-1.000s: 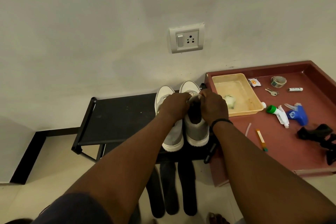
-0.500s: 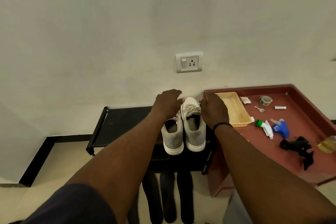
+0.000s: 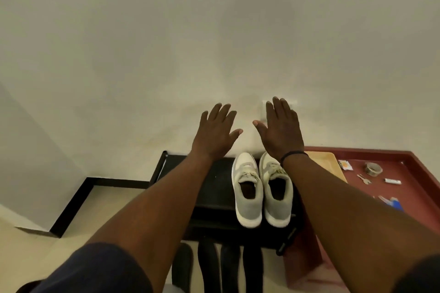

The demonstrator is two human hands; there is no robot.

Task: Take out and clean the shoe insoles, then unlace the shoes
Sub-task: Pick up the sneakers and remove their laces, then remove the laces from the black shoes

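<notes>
Shoes [image 3: 262, 188]: pair, grey and white, laces still threaded, side by side at right end of black rack [image 3: 214, 188], toes to wall. Insoles [image 3: 219, 269]: dark, in a row on floor below rack. Left hand [image 3: 215, 133], right hand [image 3: 281, 131]: fingers spread, raised, holding nothing.

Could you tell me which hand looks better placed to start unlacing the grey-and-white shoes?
Probably the right hand: it is raised open above the toe of the right grey-and-white shoe, where the laces lie. The left hand, also open, hovers left of both shoes, over the black rack.
</notes>
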